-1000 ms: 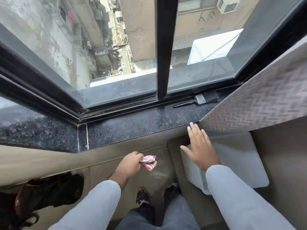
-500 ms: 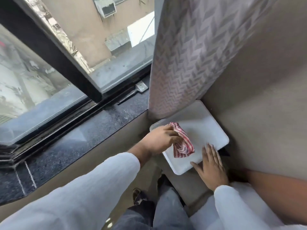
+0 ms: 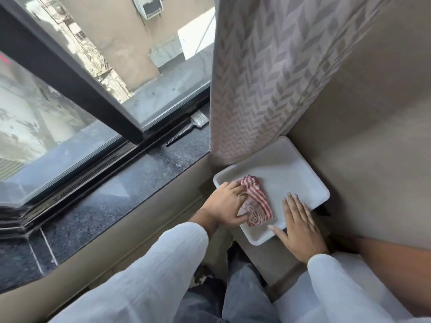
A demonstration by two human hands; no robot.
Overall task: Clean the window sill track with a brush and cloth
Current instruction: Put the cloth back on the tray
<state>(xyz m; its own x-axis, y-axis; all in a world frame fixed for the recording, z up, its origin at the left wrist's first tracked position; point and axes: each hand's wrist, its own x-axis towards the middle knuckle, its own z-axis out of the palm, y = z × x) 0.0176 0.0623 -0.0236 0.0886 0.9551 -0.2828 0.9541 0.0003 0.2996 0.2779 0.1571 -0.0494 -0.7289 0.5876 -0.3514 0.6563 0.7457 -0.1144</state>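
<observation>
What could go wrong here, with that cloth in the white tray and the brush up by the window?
The tray sticks out past its stand at the near corner, and both the left hand and right hand bear on that end, so it might tip. The brush lies half hidden behind the curtain, easy to knock along the sill. The cloth looks loosely bunched and may unroll.

I am looking at a dark speckled stone sill (image 3: 130, 183) running under the window, and a brush (image 3: 186, 129) is lying on it at its far end, beside the track (image 3: 98, 169). Lower right, a white tray (image 3: 291, 173) is sitting by the wall, and a red-striped cloth (image 3: 256, 201) is lying bunched in it.
</observation>
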